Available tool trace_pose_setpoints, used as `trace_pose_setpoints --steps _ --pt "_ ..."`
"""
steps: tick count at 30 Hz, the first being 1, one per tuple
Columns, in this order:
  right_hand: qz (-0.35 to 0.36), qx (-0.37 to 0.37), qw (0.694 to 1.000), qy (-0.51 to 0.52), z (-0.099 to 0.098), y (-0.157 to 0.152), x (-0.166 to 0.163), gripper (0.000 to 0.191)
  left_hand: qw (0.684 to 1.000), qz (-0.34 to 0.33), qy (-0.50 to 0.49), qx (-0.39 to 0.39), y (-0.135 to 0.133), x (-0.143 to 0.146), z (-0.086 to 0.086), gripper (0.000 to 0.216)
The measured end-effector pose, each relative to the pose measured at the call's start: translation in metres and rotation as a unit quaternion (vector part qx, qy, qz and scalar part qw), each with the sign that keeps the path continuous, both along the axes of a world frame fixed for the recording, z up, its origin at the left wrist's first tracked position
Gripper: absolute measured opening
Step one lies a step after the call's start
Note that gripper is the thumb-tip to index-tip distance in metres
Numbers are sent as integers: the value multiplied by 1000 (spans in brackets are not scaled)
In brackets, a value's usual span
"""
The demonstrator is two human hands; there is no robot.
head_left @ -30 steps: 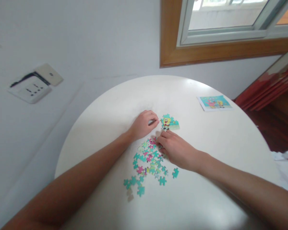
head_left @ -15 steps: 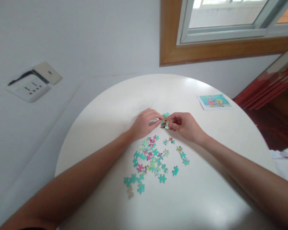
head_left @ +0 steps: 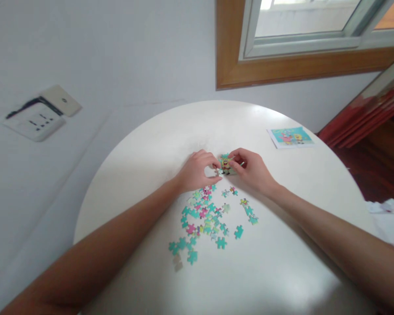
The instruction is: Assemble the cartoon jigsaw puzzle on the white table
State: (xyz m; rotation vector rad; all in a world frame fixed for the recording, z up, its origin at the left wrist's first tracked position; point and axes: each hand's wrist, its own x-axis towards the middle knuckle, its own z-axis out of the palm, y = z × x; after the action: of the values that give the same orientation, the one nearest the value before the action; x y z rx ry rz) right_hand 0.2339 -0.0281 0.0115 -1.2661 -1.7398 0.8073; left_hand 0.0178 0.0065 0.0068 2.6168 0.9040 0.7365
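A small joined patch of jigsaw pieces (head_left: 226, 164), teal with a yellow cartoon figure, lies on the round white table (head_left: 282, 271). My left hand (head_left: 197, 170) pinches its left edge with the fingertips. On the other side, my right hand (head_left: 252, 169) holds its right edge, fingers curled over it. Closer to me lies a loose pile of several teal, pink and yellow puzzle pieces (head_left: 205, 218), with a few stray pieces (head_left: 248, 210) to the right of it.
A printed picture card (head_left: 290, 136) lies at the table's far right. A wall socket (head_left: 36, 117) sits on the grey wall to the left. A wood-framed window (head_left: 302, 39) is behind the table. Red boards (head_left: 364, 118) lean at the right.
My right hand left the loose pile and rose to the joined patch, scattering a few pieces to the right. Both hands have since closed in on the patch.
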Motion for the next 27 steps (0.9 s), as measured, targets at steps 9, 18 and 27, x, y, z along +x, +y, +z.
trace_pose_setpoints --steps 9,18,27 --pt "-27 41 997 -54 -2 4 5 16 997 11 -24 -71 13 -4 -4 23" --pt "-28 40 997 -67 0 3 5 18 996 -6 -33 -83 14 -7 -4 24" --pt "-23 37 997 -65 -3 4 4 18 996 -6 -32 -88 13 -6 -2 20"
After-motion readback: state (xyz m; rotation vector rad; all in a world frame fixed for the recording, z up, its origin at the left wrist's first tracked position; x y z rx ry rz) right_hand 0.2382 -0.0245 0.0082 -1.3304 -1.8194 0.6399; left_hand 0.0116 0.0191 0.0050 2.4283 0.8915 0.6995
